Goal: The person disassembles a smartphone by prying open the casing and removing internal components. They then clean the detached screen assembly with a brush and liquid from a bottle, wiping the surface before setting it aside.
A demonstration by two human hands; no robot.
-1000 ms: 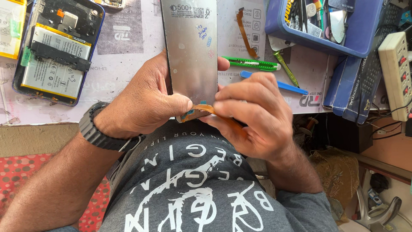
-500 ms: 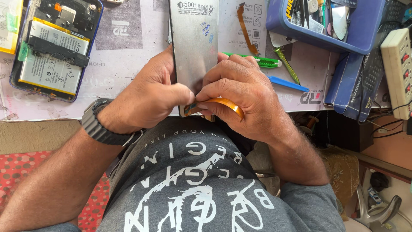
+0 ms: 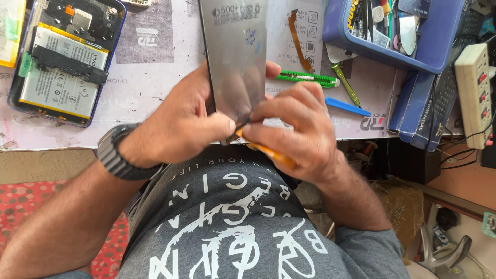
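At nine o'clock on the worktable (image 3: pixel 155 111) lies an opened phone (image 3: pixel 64 59), battery showing. The left hand (image 3: pixel 178 126), a dark watch (image 3: pixel 118 154) on its wrist, grips the near end of a grey display panel (image 3: pixel 235 57), thumb pressed flat on its face. The panel stands at twelve o'clock of the hands. The right hand (image 3: pixel 294 126) pinches an orange flex cable (image 3: pixel 268 152) at the panel's lower edge. At two o'clock lie a green cutter (image 3: pixel 305 77), a blue pry tool (image 3: pixel 347 107) and a blue tray (image 3: pixel 408 36).
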